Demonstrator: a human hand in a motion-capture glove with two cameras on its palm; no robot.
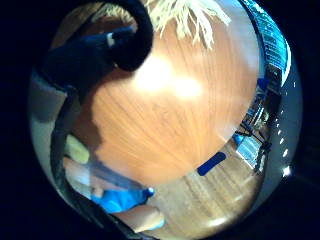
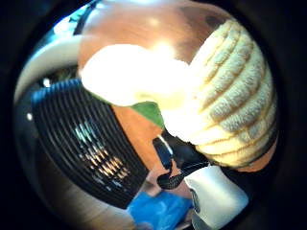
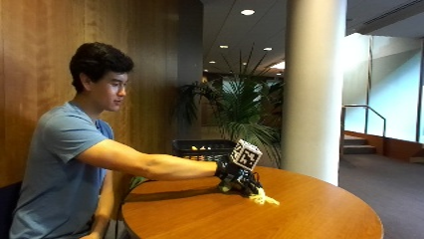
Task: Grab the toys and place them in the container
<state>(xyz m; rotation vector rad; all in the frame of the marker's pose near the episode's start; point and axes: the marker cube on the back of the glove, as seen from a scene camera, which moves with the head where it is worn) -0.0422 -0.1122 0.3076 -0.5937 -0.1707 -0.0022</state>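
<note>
I see strong glare on the round table (image 3: 311, 214) from ceiling lights and bright windows. The pale toy (image 2: 129, 72) is overexposed and blurred; both palm views bend at the edges.

A round wooden surface (image 3: 311, 214) with a glossy reddish-brown grain carries the things. On it lies a pale yellow stringy toy (image 3: 264, 198) — its fringe touching the wood — and a black slatted basket (image 3: 202, 149) stands at the far edge.
</note>
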